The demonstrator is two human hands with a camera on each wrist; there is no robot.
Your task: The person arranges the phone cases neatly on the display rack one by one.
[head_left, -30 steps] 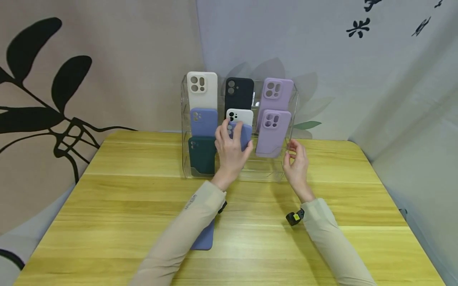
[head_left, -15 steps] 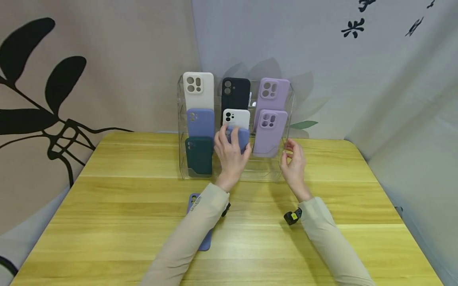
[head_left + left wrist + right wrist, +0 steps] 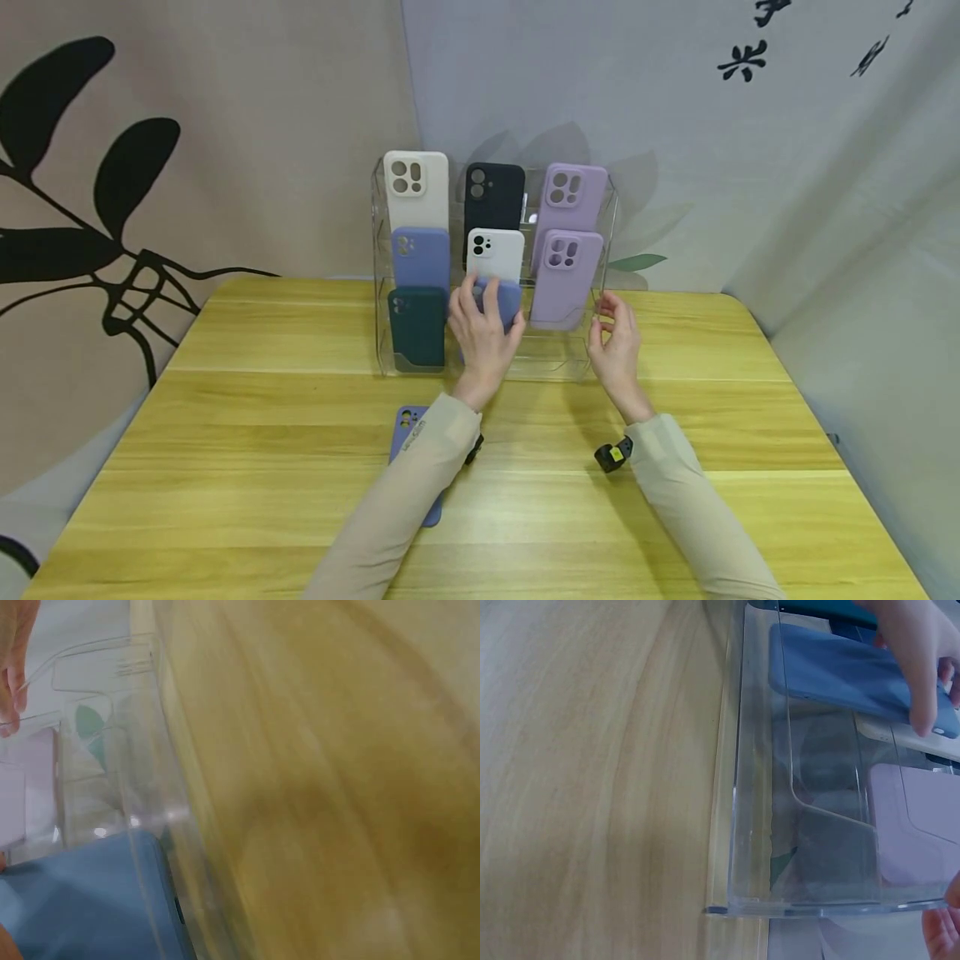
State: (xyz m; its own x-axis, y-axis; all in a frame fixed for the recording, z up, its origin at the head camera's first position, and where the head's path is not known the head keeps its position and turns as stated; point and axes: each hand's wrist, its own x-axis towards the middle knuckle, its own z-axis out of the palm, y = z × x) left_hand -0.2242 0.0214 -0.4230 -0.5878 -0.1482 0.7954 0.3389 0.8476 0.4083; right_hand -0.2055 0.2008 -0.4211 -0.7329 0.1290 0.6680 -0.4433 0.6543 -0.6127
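A clear acrylic tiered display rack point(image 3: 551, 367) stands at the back of the table. My left hand point(image 3: 483, 343) grips a blue phone case point(image 3: 510, 302) by its sides, in the middle of the rack's front tier. In the right wrist view the case point(image 3: 832, 671) leans back inside the clear front lip, the left thumb along its edge. A dark green phone case point(image 3: 417, 329) sits left of it and a white one point(image 3: 497, 252) behind it. My right hand point(image 3: 618, 346) pinches the rack's right side panel between thumb and fingers.
More cases fill the upper tiers: a cream one point(image 3: 416, 200), a black one point(image 3: 495, 200), another blue one point(image 3: 422, 257) and two lilac ones, the front one point(image 3: 564, 287) at right. A purple-blue case point(image 3: 405, 425) lies on the table, partly under the left sleeve.
My left hand has lowered the blue phone case, uncovering more of the white case behind it. The right hand has stayed at the rack's side. The head view shifted slightly.
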